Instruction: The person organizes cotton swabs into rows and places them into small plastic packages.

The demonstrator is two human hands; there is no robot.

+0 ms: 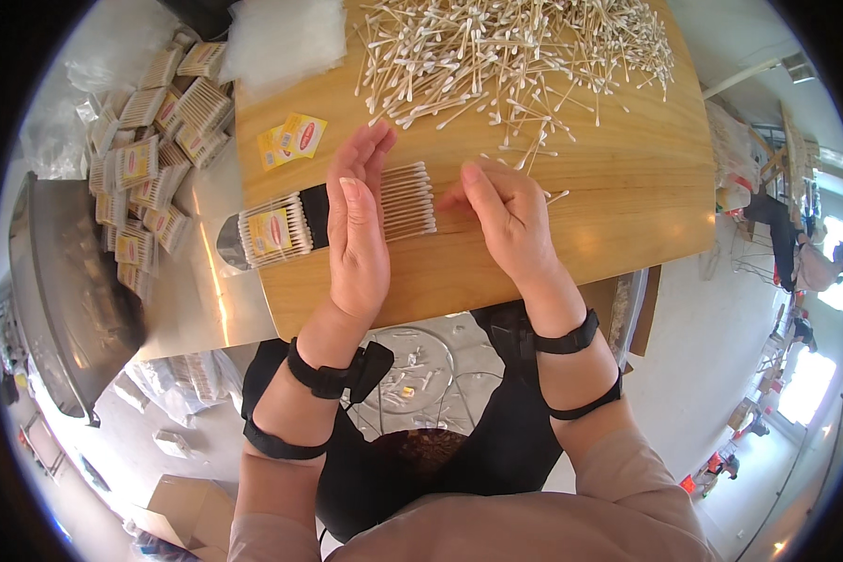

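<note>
Head view: swab row (410, 201) between flattened left hand (359, 225) and curled right hand (512, 223), latter's grip unclear.

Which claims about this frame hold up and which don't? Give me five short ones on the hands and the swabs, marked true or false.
1. The left hand overlaps the laid-out row of swabs in this view. True.
2. The right hand is buried in the loose swab pile. False: the right hand is nearer the person than the loose swab pile, by the row's right end.
3. The loose swab pile lies on the far part of the wooden table. True.
4. The packed bundles are heaped right of the wooden table. False: the packed bundles are to its left.
5. Both forearms wear black straps. True.
</note>
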